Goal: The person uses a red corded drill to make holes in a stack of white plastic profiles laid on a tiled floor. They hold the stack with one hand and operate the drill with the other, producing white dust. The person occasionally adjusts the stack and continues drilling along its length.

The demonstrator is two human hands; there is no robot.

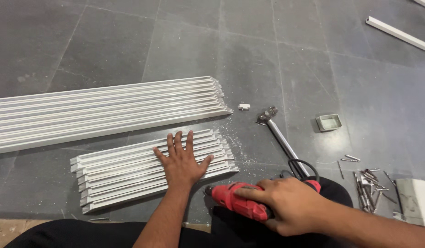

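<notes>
My left hand (182, 160) lies flat, fingers spread, on a row of short white metal strips (125, 172) laid side by side on the grey tiled floor. My right hand (288, 204) grips a red power drill (235, 200) low in front of me, its nose pointing left toward the end of the short strips. Beyond them lies a longer bundle of white strips (102, 108), running off the left edge.
A metal hammer (279, 135) lies to the right of the strips, with a small white clip (243, 106) near it. A little grey tray (328, 122), several loose screws (369, 181) and a white box (417, 200) sit at right. Another white strip (398, 34) lies far right.
</notes>
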